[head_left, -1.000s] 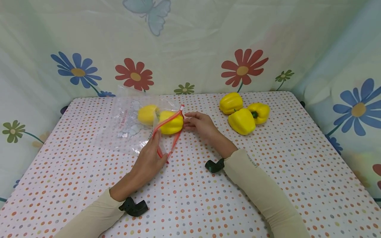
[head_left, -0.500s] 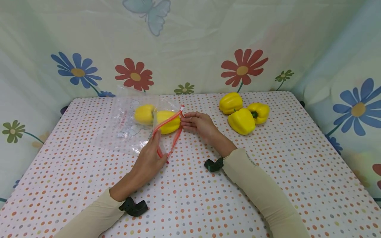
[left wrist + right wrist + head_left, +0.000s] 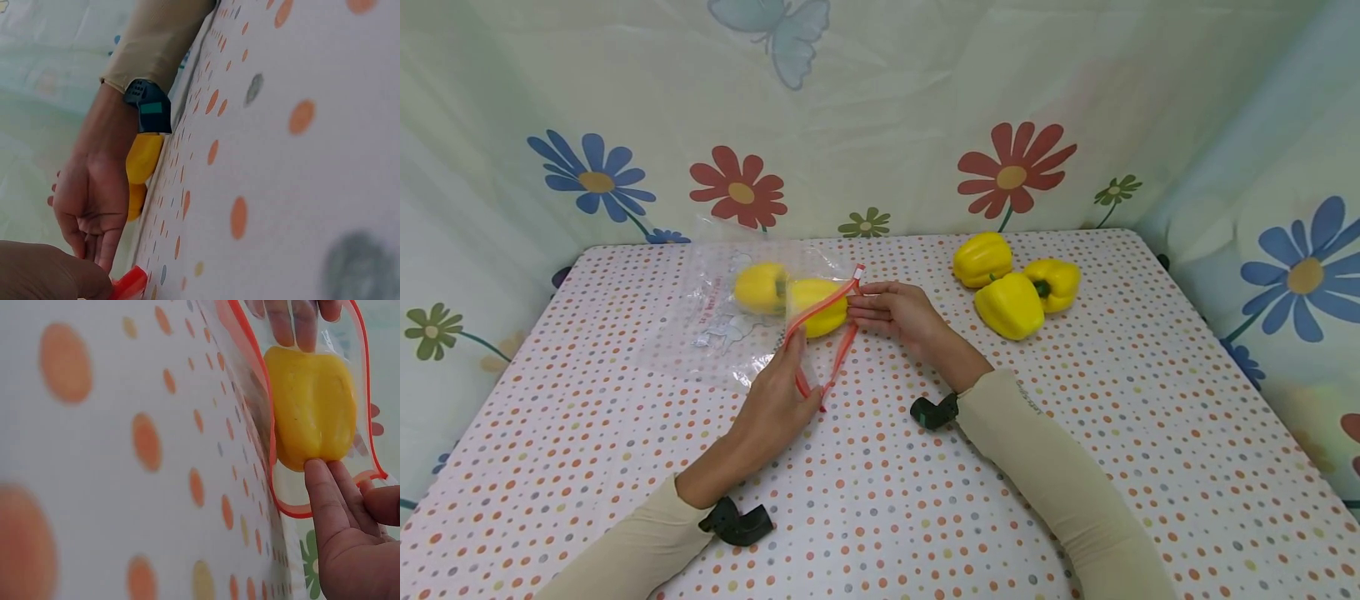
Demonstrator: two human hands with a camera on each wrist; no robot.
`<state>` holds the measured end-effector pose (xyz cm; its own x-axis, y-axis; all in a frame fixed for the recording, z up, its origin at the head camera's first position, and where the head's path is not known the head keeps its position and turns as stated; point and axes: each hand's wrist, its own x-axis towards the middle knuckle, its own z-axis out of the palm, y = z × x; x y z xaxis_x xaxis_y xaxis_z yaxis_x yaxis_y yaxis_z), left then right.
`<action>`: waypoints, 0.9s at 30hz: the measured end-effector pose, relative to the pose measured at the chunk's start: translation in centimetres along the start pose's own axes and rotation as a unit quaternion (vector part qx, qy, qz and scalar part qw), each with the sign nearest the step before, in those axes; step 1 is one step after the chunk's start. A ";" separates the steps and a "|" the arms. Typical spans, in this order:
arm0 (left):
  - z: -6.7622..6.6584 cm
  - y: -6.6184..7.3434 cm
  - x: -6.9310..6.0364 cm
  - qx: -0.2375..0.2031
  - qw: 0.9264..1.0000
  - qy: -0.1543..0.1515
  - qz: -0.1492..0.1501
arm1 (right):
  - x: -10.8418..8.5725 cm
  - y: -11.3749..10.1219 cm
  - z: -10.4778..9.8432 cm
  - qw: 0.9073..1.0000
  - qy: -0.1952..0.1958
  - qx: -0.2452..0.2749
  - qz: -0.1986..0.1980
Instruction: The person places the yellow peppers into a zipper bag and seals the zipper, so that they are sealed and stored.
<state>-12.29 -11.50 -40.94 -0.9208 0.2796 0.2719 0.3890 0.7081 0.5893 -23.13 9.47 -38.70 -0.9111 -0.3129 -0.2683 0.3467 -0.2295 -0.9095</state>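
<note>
A clear zip bag (image 3: 700,333) with a red zip rim lies on its side at the left of the table, its mouth facing right. Inside are two yellow bell peppers: one deeper (image 3: 760,287), the other (image 3: 818,308) just within the mouth. My left hand (image 3: 775,392) grips the near side of the bag's mouth, its fingertips seen through plastic at the top of the right wrist view. With straight fingers, my right hand (image 3: 902,315) presses the end of the nearer pepper (image 3: 315,412) at the mouth. Its thumb sits beside the red rim (image 3: 369,394).
Three more yellow bell peppers (image 3: 1009,306) sit grouped at the back right of the dotted tabletop (image 3: 880,500). A flowered curtain (image 3: 880,117) hangs behind the table and along its sides. Dark wrist mounts (image 3: 737,522) are on both arms.
My right hand has moved left, and the pepper at the mouth has slid further into the bag. The deeper pepper has shifted left too. My left hand stays in place.
</note>
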 end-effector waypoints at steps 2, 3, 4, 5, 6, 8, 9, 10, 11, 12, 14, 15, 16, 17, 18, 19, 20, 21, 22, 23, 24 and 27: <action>0.0 0.0 0.0 0.004 1.000 0.002 0.001 | 0.1 0.0 0.2 1.000 -0.009 0.003 -0.001; 0.0 0.0 0.0 0.005 1.000 0.003 0.002 | 0.2 0.0 0.3 1.000 -0.013 0.005 -0.002; 0.0 0.0 -0.1 0.005 1.000 0.004 0.002 | 0.3 0.0 0.4 1.000 -0.016 0.006 -0.003; 0.0 0.0 -0.1 0.004 1.000 0.004 0.002 | 0.3 0.0 0.5 1.000 -0.018 0.006 -0.003; 0.0 0.0 -0.1 0.003 1.000 0.003 0.001 | 0.4 0.0 0.6 1.000 -0.020 0.005 -0.001; 0.0 0.0 -0.1 0.001 1.000 0.002 0.001 | 0.5 -0.1 0.7 1.000 -0.022 0.004 0.002; 0.0 0.0 -0.1 0.000 1.000 0.002 0.001 | 0.6 -0.1 0.7 1.000 -0.022 0.004 0.004; 0.0 0.0 -0.1 0.000 1.000 0.002 0.001 | 0.6 -0.1 0.8 1.000 -0.023 0.005 0.007; 0.0 0.1 -0.1 0.000 1.000 0.002 0.001 | 0.7 -0.1 0.8 1.000 -0.024 0.006 0.010; 0.0 0.1 -0.1 0.000 1.000 0.003 0.002 | 0.8 -0.1 0.8 1.000 -0.025 0.008 0.013; 0.0 0.1 -0.1 0.002 1.000 0.004 0.003 | 0.9 -0.1 0.8 0.999 -0.029 0.011 0.018; 0.0 0.1 -0.1 0.004 1.000 0.005 0.004 | 1.0 -0.1 0.8 0.999 -0.031 0.012 0.021; 0.0 0.1 -0.1 0.004 1.000 0.006 0.005 | 1.1 -0.1 0.8 0.999 -0.034 0.014 0.025; 0.0 0.0 -0.1 0.004 1.000 0.007 0.006 | 1.2 -0.1 0.8 0.999 -0.035 0.015 0.027; 0.1 0.0 -0.1 0.004 1.000 0.007 0.008 | 1.2 -0.1 0.9 0.999 -0.037 0.014 0.029; 0.1 0.0 -0.1 0.004 1.000 0.008 0.009 | 1.2 -0.1 0.9 0.999 -0.039 0.013 0.030; 0.1 0.0 -0.1 0.004 1.000 0.009 0.010 | 1.3 -0.1 0.9 0.999 -0.040 0.012 0.031; 0.1 0.0 -0.1 0.002 1.000 0.009 0.011 | 1.3 -0.1 1.0 0.999 -0.041 0.010 0.031; 0.1 0.0 -0.1 0.001 1.000 0.010 0.011 | 1.3 -0.1 1.0 0.999 -0.041 0.009 0.030; 0.1 0.0 -0.1 0.001 1.000 0.010 0.011 | 1.4 -0.1 1.1 0.999 -0.042 0.006 0.029; 0.1 0.0 -0.1 0.001 1.000 0.010 0.011 | 1.4 -0.1 1.1 0.999 -0.042 0.003 0.028; 0.1 -0.1 -0.1 0.003 1.000 0.010 0.010 | 1.6 0.0 1.3 0.999 -0.041 0.003 0.026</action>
<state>-12.21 -11.49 -41.09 -0.9118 0.2809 0.2995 0.4077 0.7061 0.5790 -24.33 7.80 -38.77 -0.8704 -0.3990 -0.2883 0.3951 -0.2169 -0.8927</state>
